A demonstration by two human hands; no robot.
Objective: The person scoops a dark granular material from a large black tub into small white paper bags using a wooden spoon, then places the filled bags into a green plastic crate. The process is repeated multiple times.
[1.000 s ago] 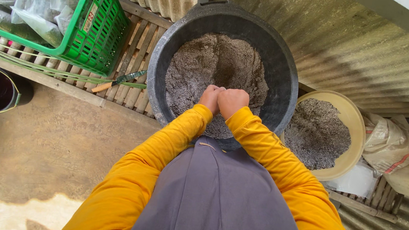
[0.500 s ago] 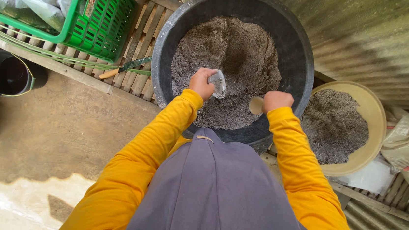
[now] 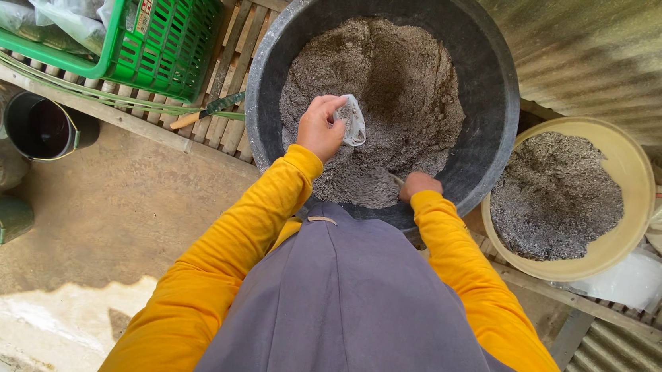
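Pinching a small clear bag in my left hand; right hand, grip hidden, digs the soil; the floppy bag may spill.

One head-worn camera looks steeply down along the person's yellow sleeves and grey apron onto the large round black plastic tub of grey soil mix. The tub sits close, filling the upper centre. No second view is given.

green crate of bags | yellow basin | dark pot
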